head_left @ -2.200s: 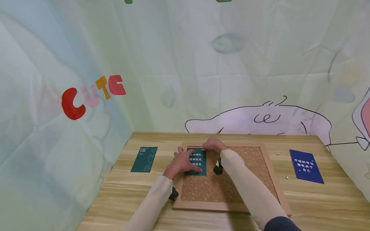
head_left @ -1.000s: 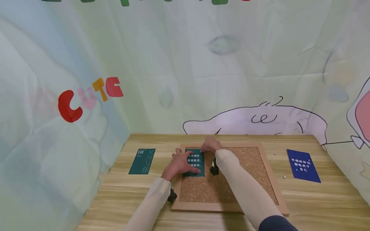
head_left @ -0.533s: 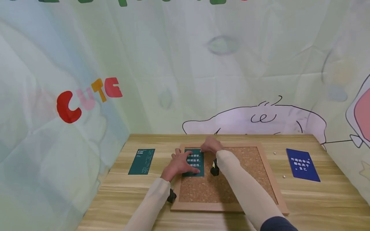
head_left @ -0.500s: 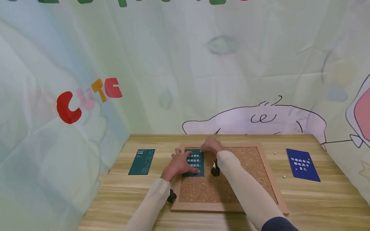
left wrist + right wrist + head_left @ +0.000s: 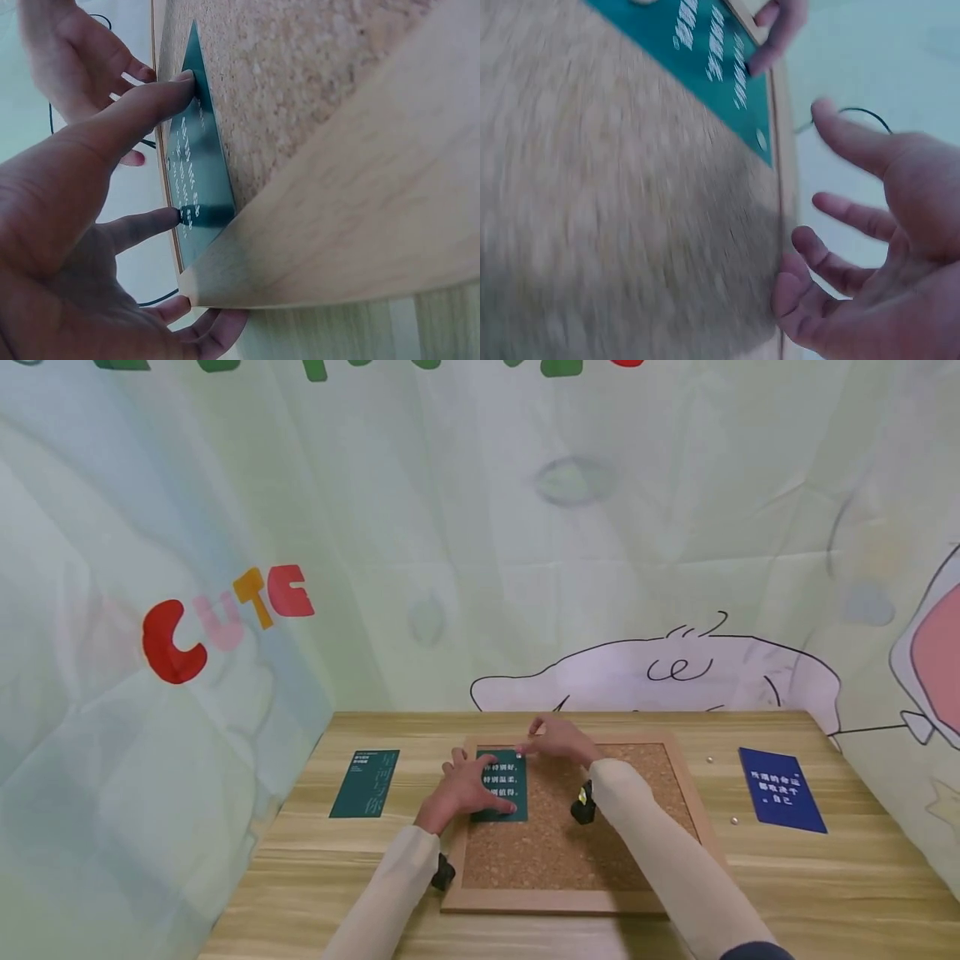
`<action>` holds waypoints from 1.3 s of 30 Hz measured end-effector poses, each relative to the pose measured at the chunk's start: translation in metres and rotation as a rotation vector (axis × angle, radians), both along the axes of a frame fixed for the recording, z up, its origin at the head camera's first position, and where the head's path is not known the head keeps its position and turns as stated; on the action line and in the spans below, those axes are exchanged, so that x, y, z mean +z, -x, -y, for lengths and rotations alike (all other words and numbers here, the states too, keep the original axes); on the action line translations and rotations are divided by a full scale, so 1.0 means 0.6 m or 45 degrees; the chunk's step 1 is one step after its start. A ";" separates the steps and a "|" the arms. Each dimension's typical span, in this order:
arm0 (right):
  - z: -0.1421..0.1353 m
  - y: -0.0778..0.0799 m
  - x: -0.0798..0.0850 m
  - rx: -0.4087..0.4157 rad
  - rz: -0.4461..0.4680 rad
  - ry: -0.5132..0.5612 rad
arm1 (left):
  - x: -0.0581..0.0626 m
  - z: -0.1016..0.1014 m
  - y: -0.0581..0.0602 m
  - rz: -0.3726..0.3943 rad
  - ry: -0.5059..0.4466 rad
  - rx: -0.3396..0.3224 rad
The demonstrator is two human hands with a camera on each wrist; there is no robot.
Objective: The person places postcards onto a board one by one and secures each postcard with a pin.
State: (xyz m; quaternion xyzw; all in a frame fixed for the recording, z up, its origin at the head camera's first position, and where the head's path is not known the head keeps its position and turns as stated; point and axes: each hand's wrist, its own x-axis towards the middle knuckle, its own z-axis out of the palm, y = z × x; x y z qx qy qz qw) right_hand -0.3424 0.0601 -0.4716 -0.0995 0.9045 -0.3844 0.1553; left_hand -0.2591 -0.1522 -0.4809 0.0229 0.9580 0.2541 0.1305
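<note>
Behind the board rises a large backdrop of creased, pale green cloth, printed with coloured letters and line-drawn shapes. Beneath the board spreads a wooden table with streaky, light grain. The board itself is a rectangle of speckled, crumbly-looking brown cork in a smooth, flat wooden frame. Two cream sleeves come in from the board's near side, soft and lightly wrinkled.

The left hand spans the board's left edge with fingers spread; its thumb and one finger press down without grasping, while other fingertips reach past the frame. The right hand, above the board's far edge, is released and holds nothing, its fingers loosely curved and apart.

Under the left hand, a green card, thin and rectangular with white printed lines, lies flat in the board's far left corner. Another green card lies left of the board, and a matte blue card right of it. A black wrist camera overlaps the board's left frame.

Smallest are the tacks: one pale, round-headed tack sits on the card's corner by the board's far edge, and two loose tacks lie just right of the board.
</note>
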 end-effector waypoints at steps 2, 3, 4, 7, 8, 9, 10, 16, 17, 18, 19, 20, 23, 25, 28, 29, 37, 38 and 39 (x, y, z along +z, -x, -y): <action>-0.019 -0.001 0.003 0.040 -0.012 -0.004 | 0.001 0.000 -0.001 -0.001 0.001 0.000; -0.030 -0.001 0.003 0.057 -0.025 -0.009 | 0.002 0.000 -0.001 -0.006 0.007 -0.004; -0.042 -0.001 0.004 0.068 -0.030 0.002 | 0.002 0.000 -0.001 -0.010 0.010 -0.007; -0.083 -0.002 0.000 0.120 -0.087 0.014 | 0.000 -0.002 -0.004 -0.029 0.011 -0.020; -0.098 -0.004 0.000 0.137 -0.111 0.017 | -0.002 -0.002 -0.004 -0.035 0.010 -0.024; -0.113 -0.006 -0.002 0.158 -0.145 0.011 | -0.003 -0.003 -0.005 -0.037 0.009 -0.031; -0.128 -0.010 -0.002 0.173 -0.175 0.005 | -0.004 -0.003 -0.006 -0.039 0.004 -0.032; -0.217 -0.044 -0.007 0.202 -0.357 -0.057 | -0.002 -0.004 -0.010 -0.048 -0.012 -0.032; -0.231 -0.050 -0.008 0.197 -0.368 -0.058 | 0.000 -0.004 -0.010 -0.045 -0.012 -0.030; -0.245 -0.057 -0.009 0.191 -0.379 -0.062 | 0.001 -0.004 -0.009 -0.044 -0.009 -0.032; -0.257 -0.062 -0.011 0.186 -0.391 -0.065 | 0.002 -0.004 -0.009 -0.043 -0.007 -0.032; -0.270 -0.068 -0.013 0.182 -0.407 -0.060 | 0.004 -0.004 -0.009 -0.043 -0.005 -0.033; -0.302 -0.086 -0.018 0.164 -0.448 -0.059 | 0.005 -0.004 -0.008 -0.042 0.004 -0.029; -0.321 -0.097 -0.023 0.139 -0.468 -0.057 | 0.004 -0.004 -0.007 -0.045 0.006 -0.027; -0.346 -0.114 -0.029 0.079 -0.432 -0.042 | 0.002 -0.004 -0.004 -0.047 0.014 -0.028; -0.353 -0.118 -0.031 0.060 -0.418 -0.035 | 0.001 -0.004 -0.003 -0.045 0.015 -0.029; -0.387 -0.144 -0.033 -0.024 -0.374 0.013 | 0.005 -0.001 -0.003 -0.049 -0.018 -0.023; -0.389 -0.146 -0.032 -0.040 -0.355 0.015 | 0.005 -0.001 -0.003 -0.048 -0.018 -0.021; -0.390 -0.149 -0.032 -0.056 -0.328 0.020 | 0.005 -0.001 -0.003 -0.047 -0.020 -0.020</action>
